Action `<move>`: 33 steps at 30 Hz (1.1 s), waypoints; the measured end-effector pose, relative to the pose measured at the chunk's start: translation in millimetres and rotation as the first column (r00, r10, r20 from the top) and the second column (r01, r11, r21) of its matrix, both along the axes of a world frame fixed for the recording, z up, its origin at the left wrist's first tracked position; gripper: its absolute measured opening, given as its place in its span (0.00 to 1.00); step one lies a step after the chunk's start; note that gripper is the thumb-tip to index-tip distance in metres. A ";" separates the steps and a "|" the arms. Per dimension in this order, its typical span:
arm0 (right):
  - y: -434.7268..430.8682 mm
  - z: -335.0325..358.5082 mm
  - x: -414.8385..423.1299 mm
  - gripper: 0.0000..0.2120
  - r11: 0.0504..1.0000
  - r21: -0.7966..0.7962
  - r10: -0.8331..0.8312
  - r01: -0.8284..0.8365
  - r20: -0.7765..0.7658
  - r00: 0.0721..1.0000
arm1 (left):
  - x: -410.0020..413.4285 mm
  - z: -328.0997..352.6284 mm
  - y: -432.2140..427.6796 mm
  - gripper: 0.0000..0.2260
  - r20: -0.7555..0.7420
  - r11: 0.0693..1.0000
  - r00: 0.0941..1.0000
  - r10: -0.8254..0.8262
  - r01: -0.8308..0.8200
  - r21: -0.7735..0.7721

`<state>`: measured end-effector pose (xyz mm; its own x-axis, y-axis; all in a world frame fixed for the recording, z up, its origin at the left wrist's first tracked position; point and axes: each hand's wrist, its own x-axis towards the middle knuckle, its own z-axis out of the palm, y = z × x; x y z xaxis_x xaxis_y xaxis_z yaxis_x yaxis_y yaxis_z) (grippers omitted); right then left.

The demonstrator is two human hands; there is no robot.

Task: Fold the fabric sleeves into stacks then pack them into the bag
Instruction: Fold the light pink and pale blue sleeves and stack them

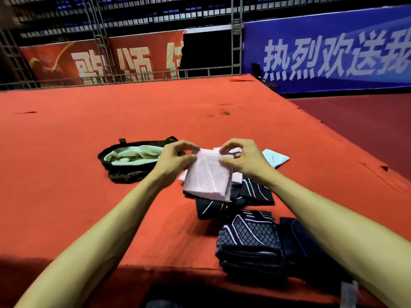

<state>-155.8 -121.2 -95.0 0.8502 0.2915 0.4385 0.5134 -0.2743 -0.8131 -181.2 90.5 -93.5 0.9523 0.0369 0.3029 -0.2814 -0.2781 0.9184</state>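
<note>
Pink sleeve [208,178] lifted over the dark folded stack [249,243], left hand [175,160] and right hand [243,158] pinching its top corners, bag [124,170] lying open just left.

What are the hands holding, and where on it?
Both the left hand and right hand pinch the folded pale pink fabric sleeve at its upper edge.
</note>
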 end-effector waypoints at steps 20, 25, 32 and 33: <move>74.8 -88.9 -39.3 0.13 0.468 -0.882 0.064 -0.046 -0.018 0.998 | -46.9 -112.0 52.2 0.13 -0.359 0.861 0.933 -0.003 0.186 0.474; 72.1 -103.9 -34.2 0.10 0.478 -0.877 0.108 -0.052 0.000 0.994 | -37.9 -109.8 47.2 0.11 -0.250 0.718 0.968 -0.011 0.182 0.671; 57.6 -88.7 -29.0 0.10 0.653 -0.748 0.129 -0.115 -0.040 0.991 | -21.3 -103.7 32.4 0.10 -0.371 0.656 0.920 -0.126 0.358 0.664; 52.7 -82.8 -25.5 0.10 0.712 -0.692 0.117 -0.118 -0.049 0.992 | -16.8 -99.1 30.8 0.09 -0.379 0.688 0.917 -0.126 0.356 0.633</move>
